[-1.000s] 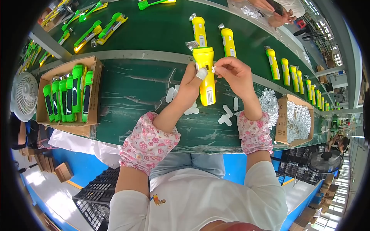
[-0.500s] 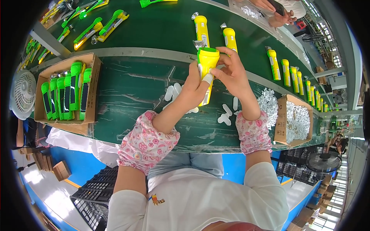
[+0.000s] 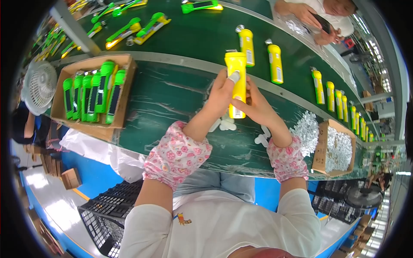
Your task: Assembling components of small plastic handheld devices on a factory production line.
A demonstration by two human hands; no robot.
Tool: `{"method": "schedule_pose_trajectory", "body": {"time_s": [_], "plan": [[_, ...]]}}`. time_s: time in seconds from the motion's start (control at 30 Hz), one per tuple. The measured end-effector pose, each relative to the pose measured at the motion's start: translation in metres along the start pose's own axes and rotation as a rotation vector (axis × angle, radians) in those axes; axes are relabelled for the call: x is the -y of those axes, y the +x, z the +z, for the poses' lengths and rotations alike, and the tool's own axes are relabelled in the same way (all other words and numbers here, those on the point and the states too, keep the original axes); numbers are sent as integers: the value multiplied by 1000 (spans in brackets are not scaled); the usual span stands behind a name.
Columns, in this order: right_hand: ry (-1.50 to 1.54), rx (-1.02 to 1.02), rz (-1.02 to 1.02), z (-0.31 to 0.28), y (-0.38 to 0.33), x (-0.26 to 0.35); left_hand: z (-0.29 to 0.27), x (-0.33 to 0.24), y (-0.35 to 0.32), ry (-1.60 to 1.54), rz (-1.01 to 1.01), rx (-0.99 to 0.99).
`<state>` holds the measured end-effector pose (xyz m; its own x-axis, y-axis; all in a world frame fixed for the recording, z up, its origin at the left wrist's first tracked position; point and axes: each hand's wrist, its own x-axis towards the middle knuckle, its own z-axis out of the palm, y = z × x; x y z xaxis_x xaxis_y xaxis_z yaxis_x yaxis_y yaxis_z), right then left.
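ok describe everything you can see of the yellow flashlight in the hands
The yellow flashlight looks like glossy plastic: a wide head narrowing into a long body, with a pale label near the lower end and something silvery at the head's rim. It is held over the green workbench, head end pointing away from the person. The left hand grips its left side, the right hand its lower right, both thumbs in front.

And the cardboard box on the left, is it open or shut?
Open: no flap covers the top of the cardboard box, and several green flashlights with dark panels are visible inside.
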<state>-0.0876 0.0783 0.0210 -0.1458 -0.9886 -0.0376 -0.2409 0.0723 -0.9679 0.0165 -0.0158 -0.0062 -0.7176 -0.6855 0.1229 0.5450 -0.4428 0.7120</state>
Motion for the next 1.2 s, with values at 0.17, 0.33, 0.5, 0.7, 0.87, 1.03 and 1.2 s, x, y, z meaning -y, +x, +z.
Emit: {"method": "schedule_pose_trajectory", "body": {"time_s": [0.17, 0.33, 0.5, 0.7, 0.87, 1.03, 1.2], "plan": [[14, 7, -63, 0, 31, 6, -15, -10, 21, 22, 39, -92], [-264, -162, -12, -19, 128, 11, -73, -58, 126, 904, 370, -275], [-992, -553, -43, -27, 216, -60, -156, -174, 204, 2026, 270, -817], [-1207, -631, 35, -12, 200, -67, -204, -188, 195, 2138, -414, -530], [-1137, -615, 44, -14, 195, -62, -191, -185, 200, 2065, -341, -498], [-1336, -488, -77, -34, 194, -71, -149, -134, 185, 2077, -233, -452], [-1125, -711, 99, -22, 168, -39, -141, -102, 166, 2167, -131, -444]]}}
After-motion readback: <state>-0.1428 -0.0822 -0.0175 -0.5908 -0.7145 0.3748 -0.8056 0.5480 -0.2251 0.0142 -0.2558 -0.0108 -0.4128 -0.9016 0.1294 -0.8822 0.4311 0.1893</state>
